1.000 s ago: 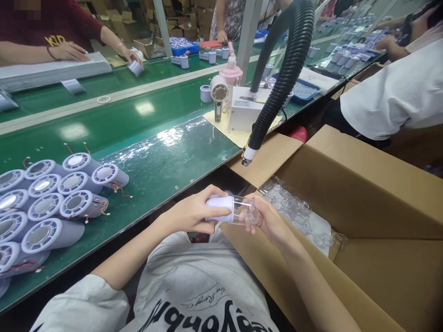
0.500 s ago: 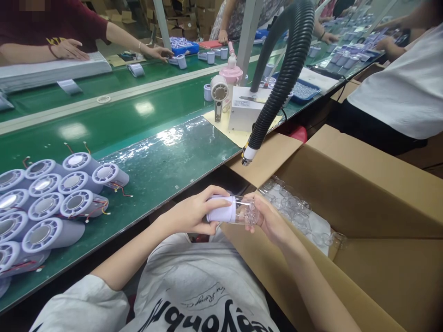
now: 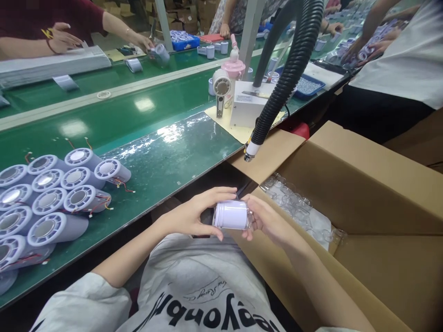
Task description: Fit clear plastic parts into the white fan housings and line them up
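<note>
A pale purple cylinder (image 3: pixel 232 215) lies sideways in front of my shirt, inside a clear plastic cup (image 3: pixel 249 218). My right hand (image 3: pixel 266 218) has its fingers wrapped round the clear cup at the right end. At the cylinder's left end my left hand (image 3: pixel 204 213) is spread, thumb below and fingers above, with the palm a little away from the end. Several purple cylinders (image 3: pixel 48 228) with round silver faces and thin coloured wires lie grouped on the green bench at the left.
An open cardboard box (image 3: pixel 375 193) at the right holds clear plastic cups (image 3: pixel 294 203). A black ribbed hose (image 3: pixel 277 99) hangs over its near flap. Behind stand a small fan (image 3: pixel 221 87) and a white device (image 3: pixel 247 108). Other people's hands (image 3: pixel 143 42) work across the green belt (image 3: pixel 114 108).
The purple cylinder has gone deeper into the clear cup. My left hand has loosened and opened round its end. Across the belt a person's hand has lifted a purple part.
</note>
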A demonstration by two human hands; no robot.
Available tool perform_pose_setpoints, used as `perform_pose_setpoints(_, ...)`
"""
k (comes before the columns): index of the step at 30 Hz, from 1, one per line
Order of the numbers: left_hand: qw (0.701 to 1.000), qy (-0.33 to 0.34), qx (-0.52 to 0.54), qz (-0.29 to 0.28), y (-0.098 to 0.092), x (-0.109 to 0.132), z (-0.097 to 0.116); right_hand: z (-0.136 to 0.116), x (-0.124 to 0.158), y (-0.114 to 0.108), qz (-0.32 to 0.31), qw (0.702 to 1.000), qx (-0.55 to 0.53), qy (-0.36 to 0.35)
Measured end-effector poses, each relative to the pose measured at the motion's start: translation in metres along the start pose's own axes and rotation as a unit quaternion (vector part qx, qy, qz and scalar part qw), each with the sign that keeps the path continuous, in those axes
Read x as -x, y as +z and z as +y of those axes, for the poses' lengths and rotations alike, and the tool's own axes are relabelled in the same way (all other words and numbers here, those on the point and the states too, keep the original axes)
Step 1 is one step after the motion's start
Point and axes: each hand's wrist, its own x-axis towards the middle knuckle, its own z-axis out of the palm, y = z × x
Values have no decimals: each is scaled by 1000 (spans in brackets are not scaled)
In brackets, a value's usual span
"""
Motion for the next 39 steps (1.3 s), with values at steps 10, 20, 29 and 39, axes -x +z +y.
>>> perform_pose_setpoints(10,990,-104,74,54,16,8,14,1,1,4,-53,993,-5,109)
perform_pose_setpoints(20,916,-247,301,95,21,13,32,6,20,-2,19,851,378,-365)
perform_pose_setpoints(29,921,-232,310,47,19,22,27,10,23,3,17,972,148,-183)
perform_pose_setpoints(39,917,-205,337,59,31,31,17,9,28,8,32,945,231,-231)
